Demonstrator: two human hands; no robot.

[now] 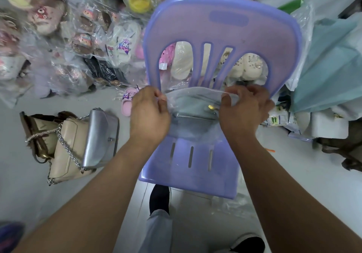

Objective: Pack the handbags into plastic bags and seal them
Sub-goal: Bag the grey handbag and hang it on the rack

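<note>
Our left hand and right hand each pinch the open mouth of the plastic bag, the grey-blue handbag inside it on the purple chair seat. We judge the lips want pulling taut before pressing shut. Unbagged handbags at 9 o'clock on the floor; bagged slippers heaped at 11.

Seen from above, the person's left hand and right hand are bare, and both forearms run uncovered to the near edge. At near centre, a pale blue-grey trouser leg ends over a black shoe with a thin white sole edge (a second black shoe, white-trimmed, shows near right).
</note>
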